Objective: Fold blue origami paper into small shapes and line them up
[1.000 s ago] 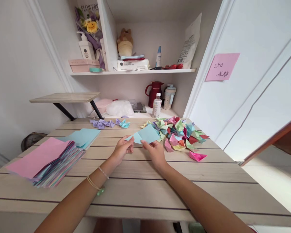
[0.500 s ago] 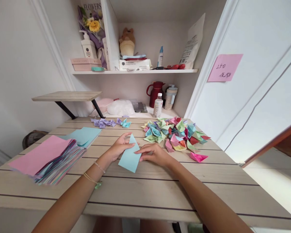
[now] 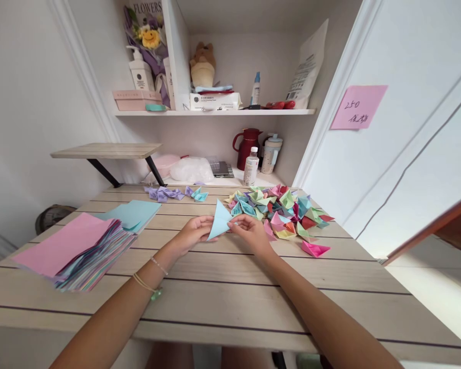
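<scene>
The left grip (image 3: 194, 233) is nearly closed, fingers on the left edge of the blue sheet (image 3: 220, 221); the right grip (image 3: 250, 233) pinches its right edge between thumb and fingers. The sheet, folded to a point at its far end, is held at the middle of the surface (image 3: 246, 300). A heap of paper boats (image 3: 271, 202) lies far right, just beyond the right grip, with a magenta boat (image 3: 315, 249) at its near side. Left stands a paper stack (image 3: 96, 259), blue sheets (image 3: 134, 214) touching its far side.
</scene>
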Demonstrator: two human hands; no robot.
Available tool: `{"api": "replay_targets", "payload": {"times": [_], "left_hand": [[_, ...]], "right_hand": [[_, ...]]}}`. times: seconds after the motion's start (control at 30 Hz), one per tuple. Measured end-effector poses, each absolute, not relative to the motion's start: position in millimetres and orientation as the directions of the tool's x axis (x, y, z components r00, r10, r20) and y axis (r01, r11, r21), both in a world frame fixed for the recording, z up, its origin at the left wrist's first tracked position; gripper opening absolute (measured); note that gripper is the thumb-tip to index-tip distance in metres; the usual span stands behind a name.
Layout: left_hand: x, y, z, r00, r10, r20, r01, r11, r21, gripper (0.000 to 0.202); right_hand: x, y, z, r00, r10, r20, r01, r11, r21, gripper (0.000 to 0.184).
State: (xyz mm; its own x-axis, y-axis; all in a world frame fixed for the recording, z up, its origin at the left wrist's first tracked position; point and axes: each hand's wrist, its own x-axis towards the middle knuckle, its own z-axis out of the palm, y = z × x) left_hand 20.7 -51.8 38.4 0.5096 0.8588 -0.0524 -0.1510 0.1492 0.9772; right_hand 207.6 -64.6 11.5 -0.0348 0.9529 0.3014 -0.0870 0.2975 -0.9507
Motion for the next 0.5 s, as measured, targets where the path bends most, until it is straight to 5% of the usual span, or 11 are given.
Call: {"api": "replay_targets", "payload": {"times": [0.5], "left_hand": [[26.0, -50.7, 32.9, 0.413, 0.909, 0.055, -0.004, -0.058, 0.998, 0.033]], "right_hand": [[204.9, -69.0, 17.3, -0.025, 0.963, 0.269, -0.229, 0.256, -0.939, 0.045]]}}
